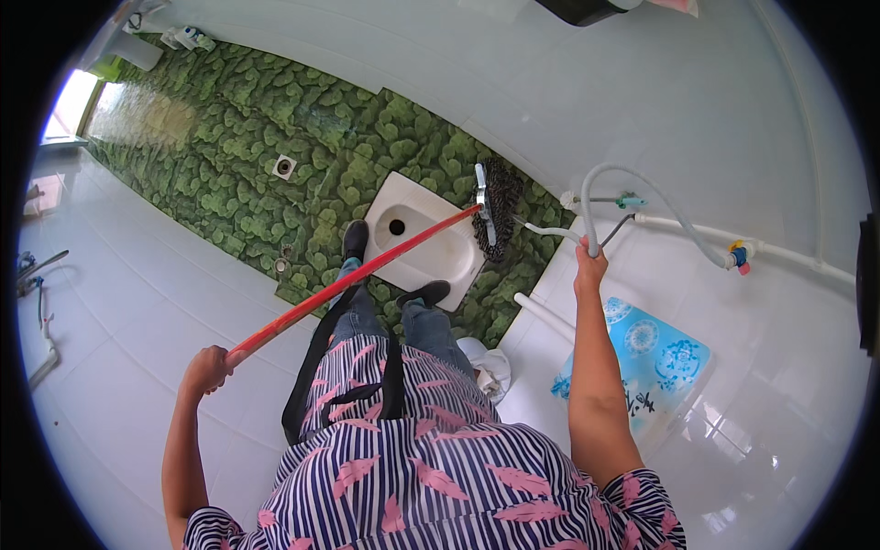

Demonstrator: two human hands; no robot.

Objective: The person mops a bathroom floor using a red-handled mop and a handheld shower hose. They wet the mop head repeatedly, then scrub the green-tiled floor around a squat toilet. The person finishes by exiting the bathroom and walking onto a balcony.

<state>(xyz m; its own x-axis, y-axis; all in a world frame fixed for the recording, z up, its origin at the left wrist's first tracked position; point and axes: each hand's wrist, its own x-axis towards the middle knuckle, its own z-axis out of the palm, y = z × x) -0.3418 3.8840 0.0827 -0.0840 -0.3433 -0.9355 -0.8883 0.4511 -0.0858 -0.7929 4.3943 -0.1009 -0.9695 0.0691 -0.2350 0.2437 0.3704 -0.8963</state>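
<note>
My left hand (207,370) is closed around the end of a red mop handle (357,275), which slants across the white squat toilet (450,258). At its far end a metal clamp (484,206) holds a dark shaggy mop head (504,206), resting on the floor beside the toilet's far end. My right hand (591,265) grips a grey corrugated hose (636,173). Its free end (543,229) points at the mop head; I cannot tell whether water runs out. The other end of the hose loops up and over to a blue tap fitting (739,257).
Green leaf-patterned flooring (234,130) holds a square drain (284,167). A white pipe (790,253) runs along the right wall, above a blue patterned box (646,357). A bin with a white bag (491,371) stands by my leg. Several bottles (187,38) stand at the far wall.
</note>
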